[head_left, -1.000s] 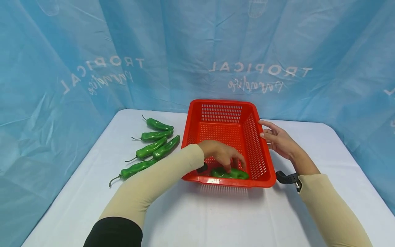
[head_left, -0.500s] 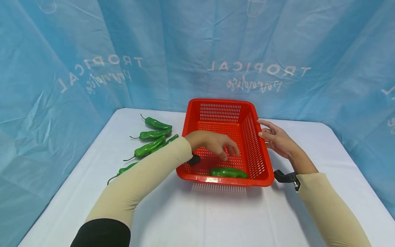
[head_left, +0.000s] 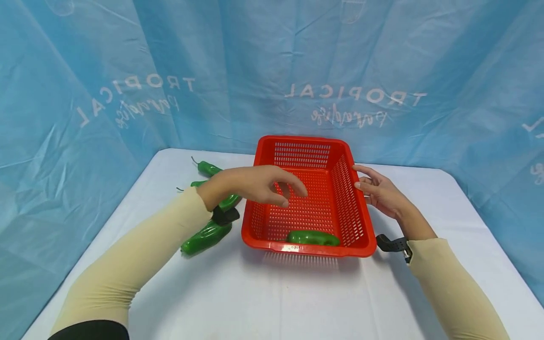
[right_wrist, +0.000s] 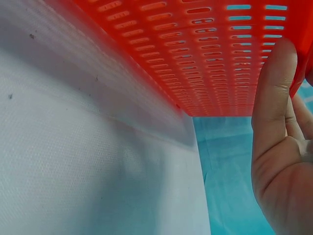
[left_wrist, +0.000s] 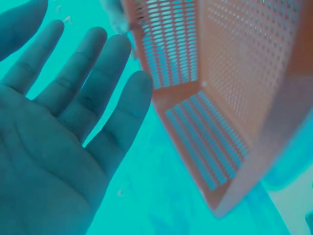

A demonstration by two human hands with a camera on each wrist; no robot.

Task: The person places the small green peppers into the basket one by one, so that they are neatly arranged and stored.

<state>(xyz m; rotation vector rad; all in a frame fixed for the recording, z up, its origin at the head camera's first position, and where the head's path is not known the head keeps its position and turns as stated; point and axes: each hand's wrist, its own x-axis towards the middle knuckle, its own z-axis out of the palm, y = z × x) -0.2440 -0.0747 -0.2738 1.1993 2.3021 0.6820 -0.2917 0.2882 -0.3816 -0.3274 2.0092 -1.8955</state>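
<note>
My left hand (head_left: 263, 185) is over the left side of a red plastic basket (head_left: 359, 208), with nothing held. In the left wrist view its fingers are straight and spread beside the basket's wall (left_wrist: 171, 44). Against the near wall inside the basket lies a green chili pepper (head_left: 313, 237). My right hand (head_left: 384, 193) holds the basket's right rim. In the right wrist view its thumb (right_wrist: 276, 83) presses the slotted outer wall, with the other fingers partly hidden behind the rim. Several green chili peppers (head_left: 207, 238) lie on the table left of the basket, partly hidden by my left arm.
A white cloth covers the table (head_left: 263, 302). Blue printed sheeting (head_left: 238, 71) hangs behind it and along both sides. A dark strap (head_left: 225, 216) circles my left wrist, and another strap (head_left: 393, 244) is on my right.
My left hand has let go of the pepper in the basket, risen and moved left with its fingers opening, its arm crossing the loose peppers. The right hand stays at the rim.
</note>
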